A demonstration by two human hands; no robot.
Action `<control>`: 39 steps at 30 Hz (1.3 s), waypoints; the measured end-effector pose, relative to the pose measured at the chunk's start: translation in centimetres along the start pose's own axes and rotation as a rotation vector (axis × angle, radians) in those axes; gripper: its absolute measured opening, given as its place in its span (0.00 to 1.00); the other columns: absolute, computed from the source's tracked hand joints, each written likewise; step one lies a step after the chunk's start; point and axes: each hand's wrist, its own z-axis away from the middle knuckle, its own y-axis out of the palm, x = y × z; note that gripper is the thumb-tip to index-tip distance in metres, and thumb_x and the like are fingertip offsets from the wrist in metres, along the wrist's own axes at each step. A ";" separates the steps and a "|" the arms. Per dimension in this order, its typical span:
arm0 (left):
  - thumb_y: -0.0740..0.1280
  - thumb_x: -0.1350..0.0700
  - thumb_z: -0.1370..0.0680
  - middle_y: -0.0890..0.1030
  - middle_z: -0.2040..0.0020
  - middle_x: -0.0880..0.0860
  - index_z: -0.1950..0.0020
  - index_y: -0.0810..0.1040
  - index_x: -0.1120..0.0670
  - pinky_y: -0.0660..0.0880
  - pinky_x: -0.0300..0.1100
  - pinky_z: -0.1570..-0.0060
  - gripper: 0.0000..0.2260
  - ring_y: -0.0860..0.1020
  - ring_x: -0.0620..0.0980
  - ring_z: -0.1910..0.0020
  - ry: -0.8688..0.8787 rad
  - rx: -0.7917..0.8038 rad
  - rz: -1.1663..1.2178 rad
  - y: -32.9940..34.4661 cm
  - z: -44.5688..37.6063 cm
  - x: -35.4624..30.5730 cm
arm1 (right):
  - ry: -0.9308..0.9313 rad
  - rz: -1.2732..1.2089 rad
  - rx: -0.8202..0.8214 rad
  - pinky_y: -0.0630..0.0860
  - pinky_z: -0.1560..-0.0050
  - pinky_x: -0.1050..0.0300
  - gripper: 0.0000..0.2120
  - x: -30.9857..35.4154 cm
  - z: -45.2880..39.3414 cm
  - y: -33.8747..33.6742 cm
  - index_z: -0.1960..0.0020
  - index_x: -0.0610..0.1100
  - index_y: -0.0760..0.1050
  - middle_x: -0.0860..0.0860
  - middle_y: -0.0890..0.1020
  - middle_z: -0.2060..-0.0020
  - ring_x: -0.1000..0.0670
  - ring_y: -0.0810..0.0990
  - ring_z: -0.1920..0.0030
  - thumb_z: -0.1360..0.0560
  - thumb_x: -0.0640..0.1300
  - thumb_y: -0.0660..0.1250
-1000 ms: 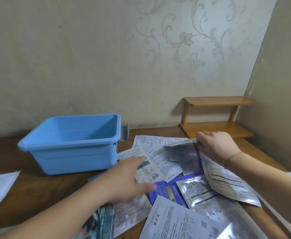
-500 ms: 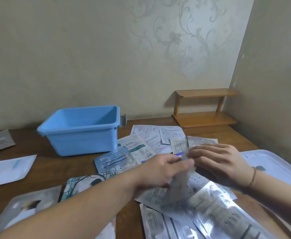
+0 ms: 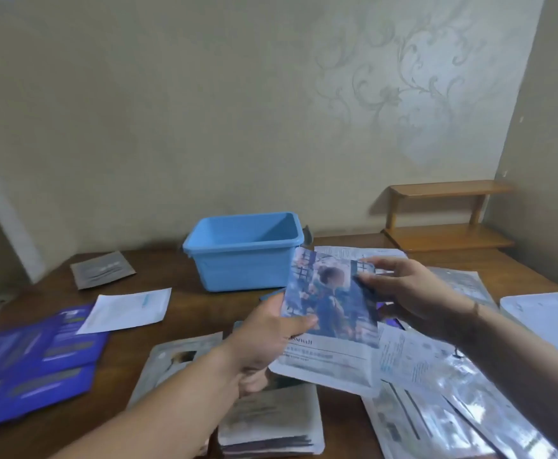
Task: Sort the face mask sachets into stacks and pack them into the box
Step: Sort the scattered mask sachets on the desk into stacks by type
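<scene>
Brown wooden desk against beige patterned wallpaper, sachets scattered all over. Left hand pinching the lower left edge of a picture-front sachet, thumb on top; right hand gripping its upper right edge, held up above the desk. Blue box just behind, open. Purple sachets far left, grey stack up front.

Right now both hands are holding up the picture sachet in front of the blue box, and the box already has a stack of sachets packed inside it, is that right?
Not quite. The head view shows no sachets in the part of the blue box that is visible. The rest stands: the left hand and right hand both hold the picture sachet in front of it. Stacks lie on the table.
</scene>
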 end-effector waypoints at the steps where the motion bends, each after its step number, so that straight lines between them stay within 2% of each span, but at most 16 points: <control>1: 0.65 0.66 0.21 0.82 0.43 0.62 0.36 0.73 0.59 0.77 0.58 0.42 0.15 0.81 0.61 0.44 0.019 -0.014 -0.016 -1.0 0.8 -0.1 | -0.005 -0.020 0.022 0.78 0.65 0.47 0.11 0.0 -0.2 0.9 0.41 0.36 0.77 0.38 0.83 0.59 0.41 0.80 0.60 0.23 0.36 0.66; 3: 0.69 0.66 0.24 0.84 0.46 0.60 0.33 0.69 0.53 0.78 0.57 0.43 0.22 0.82 0.59 0.45 0.041 -0.116 -0.043 -3.5 2.6 0.0 | -0.013 0.026 0.021 0.78 0.71 0.55 0.11 0.4 -1.0 2.9 0.41 0.38 0.77 0.43 0.84 0.64 0.47 0.81 0.67 0.24 0.34 0.66; 5: 0.72 0.65 0.27 0.85 0.51 0.57 0.33 0.69 0.47 0.80 0.51 0.49 0.26 0.84 0.56 0.49 0.067 -0.226 -0.125 -6.3 4.3 0.4 | 0.019 0.083 0.016 0.80 0.66 0.51 0.12 0.4 -1.8 4.9 0.41 0.40 0.77 0.42 0.84 0.61 0.46 0.81 0.64 0.23 0.35 0.67; 9: 0.77 0.63 0.30 0.85 0.53 0.52 0.41 0.80 0.47 0.78 0.38 0.55 0.20 0.84 0.47 0.55 0.126 -0.268 -0.437 -10.7 7.2 1.7 | 0.031 0.248 0.030 0.81 0.69 0.53 0.10 -0.6 -3.3 8.4 0.42 0.42 0.78 0.42 0.81 0.61 0.48 0.78 0.67 0.23 0.36 0.67; 12: 0.79 0.61 0.33 0.84 0.57 0.48 0.48 0.83 0.48 0.77 0.35 0.57 0.16 0.80 0.42 0.61 0.132 -0.269 -0.516 -11.1 8.1 3.4 | 0.057 0.369 0.055 0.80 0.71 0.55 0.10 -1.3 -3.7 10.2 0.43 0.44 0.78 0.44 0.82 0.61 0.49 0.81 0.68 0.23 0.35 0.66; 16: 0.77 0.49 0.32 0.81 0.58 0.44 0.44 0.81 0.42 0.74 0.31 0.61 0.17 0.78 0.39 0.62 0.082 -0.251 -0.816 -10.2 8.5 5.2 | 0.038 0.524 0.054 0.78 0.73 0.56 0.12 -2.0 -3.5 10.5 0.42 0.44 0.77 0.45 0.84 0.62 0.49 0.83 0.70 0.24 0.37 0.69; 18: 0.75 0.47 0.30 0.80 0.57 0.42 0.43 0.81 0.42 0.76 0.31 0.59 0.16 0.78 0.40 0.58 0.097 -0.248 -0.894 -10.0 8.7 5.4 | 0.024 0.660 0.053 0.78 0.73 0.56 0.15 -2.3 -3.3 10.1 0.41 0.44 0.77 0.45 0.85 0.63 0.47 0.81 0.70 0.27 0.39 0.72; 20: 0.74 0.46 0.29 0.78 0.56 0.41 0.45 0.81 0.42 0.76 0.32 0.55 0.13 0.77 0.39 0.56 0.132 -0.237 -0.940 -10.0 8.5 5.3 | -0.024 0.914 -0.013 0.75 0.70 0.60 0.19 -2.4 -3.0 9.5 0.40 0.45 0.77 0.49 0.84 0.61 0.50 0.80 0.67 0.29 0.46 0.74; 22: 0.73 0.44 0.28 0.77 0.54 0.40 0.45 0.80 0.42 0.75 0.33 0.53 0.12 0.75 0.38 0.54 0.184 -0.248 -1.002 -10.1 8.0 4.9 | -0.165 1.103 -0.144 0.71 0.59 0.62 0.23 -2.6 -2.8 9.1 0.37 0.46 0.76 0.52 0.80 0.53 0.54 0.76 0.59 0.29 0.52 0.74; 24: 0.69 0.40 0.26 0.74 0.45 0.35 0.39 0.77 0.41 0.72 0.29 0.48 0.16 0.72 0.33 0.46 0.234 -0.278 -1.041 -10.2 7.1 4.6 | -0.309 1.074 -0.159 0.72 0.45 0.58 0.27 -3.2 -1.8 9.2 0.32 0.49 0.72 0.51 0.75 0.40 0.52 0.74 0.47 0.28 0.58 0.70; 25: 0.67 0.38 0.25 0.70 0.37 0.32 0.33 0.72 0.40 0.69 0.29 0.42 0.21 0.69 0.31 0.39 0.231 -0.272 -1.044 -10.2 6.6 4.5 | -0.350 1.046 -0.098 0.70 0.36 0.54 0.30 -3.6 -1.1 9.4 0.29 0.51 0.68 0.51 0.69 0.32 0.50 0.70 0.38 0.28 0.63 0.66; 27: 0.61 0.31 0.26 0.55 0.25 0.34 0.23 0.58 0.39 0.61 0.41 0.28 0.33 0.55 0.36 0.26 0.141 -0.198 -1.080 -10.1 5.5 4.6 | -0.356 1.095 0.101 0.56 0.25 0.47 0.41 -4.7 0.3 10.0 0.24 0.56 0.58 0.57 0.55 0.23 0.52 0.51 0.24 0.31 0.74 0.53; 29: 0.53 0.24 0.30 0.39 0.23 0.36 0.21 0.43 0.40 0.49 0.49 0.24 0.43 0.41 0.38 0.24 0.011 -0.111 -1.191 -10.1 4.8 5.1 | -0.319 1.206 0.247 0.44 0.23 0.47 0.47 -6.0 1.0 10.2 0.22 0.57 0.47 0.60 0.44 0.22 0.57 0.36 0.24 0.35 0.79 0.42; 31: 0.46 0.21 0.32 0.33 0.24 0.38 0.22 0.35 0.43 0.38 0.49 0.25 0.46 0.33 0.38 0.26 -0.057 -0.052 -1.326 -10.1 4.5 5.7 | -0.274 1.280 0.304 0.38 0.23 0.48 0.46 -7.0 1.1 9.8 0.22 0.59 0.40 0.61 0.39 0.23 0.58 0.31 0.26 0.35 0.79 0.40; 34: 0.39 0.19 0.35 0.30 0.25 0.40 0.23 0.32 0.45 0.32 0.55 0.27 0.49 0.27 0.40 0.28 -0.093 -0.027 -1.451 -9.9 4.2 6.1 | -0.226 1.289 0.324 0.36 0.24 0.47 0.44 -7.5 1.1 9.7 0.23 0.59 0.36 0.62 0.37 0.24 0.58 0.29 0.26 0.33 0.78 0.40; 39: 0.38 0.17 0.38 0.29 0.25 0.41 0.23 0.33 0.44 0.33 0.56 0.27 0.51 0.25 0.42 0.29 -0.123 -0.011 -1.465 -10.1 3.7 5.4 | -0.247 1.217 0.364 0.37 0.24 0.48 0.43 -7.4 0.8 9.3 0.22 0.58 0.39 0.62 0.39 0.23 0.59 0.31 0.26 0.32 0.76 0.41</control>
